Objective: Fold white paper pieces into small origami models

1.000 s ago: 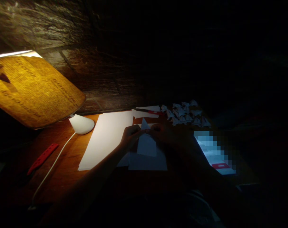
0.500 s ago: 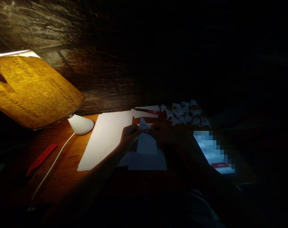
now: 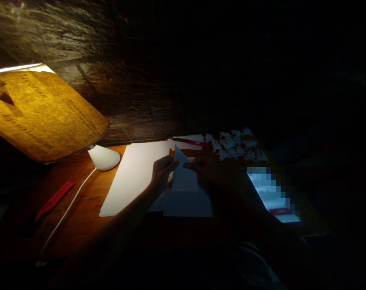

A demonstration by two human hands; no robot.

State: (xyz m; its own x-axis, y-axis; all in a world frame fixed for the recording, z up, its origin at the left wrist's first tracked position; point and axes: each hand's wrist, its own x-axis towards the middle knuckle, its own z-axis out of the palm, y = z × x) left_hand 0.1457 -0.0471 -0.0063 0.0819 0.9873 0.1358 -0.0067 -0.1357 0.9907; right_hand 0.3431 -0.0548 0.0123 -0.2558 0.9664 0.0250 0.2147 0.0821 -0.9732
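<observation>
On my feed, the left hand (image 3: pixel 162 171) and right hand (image 3: pixel 204 167) pinch a folded paper (image 3: pixel 185 180) by its sides — over a flat sheet (image 3: pixel 188 205), between the surface's (image 3: pixel 86 195) near and far edges.

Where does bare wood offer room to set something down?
Bare wood shows between the white cord and paper stack, and, narrower, between cord and red tool. Crowded: the centre, where left hand and right hand touch folded paper over a sheet, and back right, with clustered folded pieces.
</observation>
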